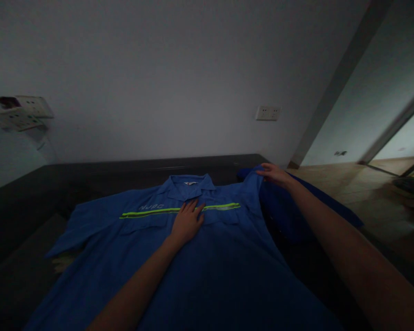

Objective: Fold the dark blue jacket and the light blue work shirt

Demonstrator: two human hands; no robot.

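Observation:
A blue short-sleeved work shirt (207, 257) lies spread out, front side up, with its collar pointing away from me. A yellow-green stripe crosses its chest, and pale lettering shows above the stripe on the left. My left hand (188, 219) rests flat on the middle of the chest, fingers apart, just below the collar. At the shirt's right sleeve, my right hand (274, 174) pinches the fabric between thumb and fingers and holds it up a little. The left sleeve stretches out flat to the side.
A darker blue cloth (286, 216) lies right of the shirt, under my right forearm. The dark sofa-like surface (152, 166) beneath backs onto a grey wall with a socket plate (268, 113). More sockets (34, 106) are at left. Wooden floor (345, 184) shows at right.

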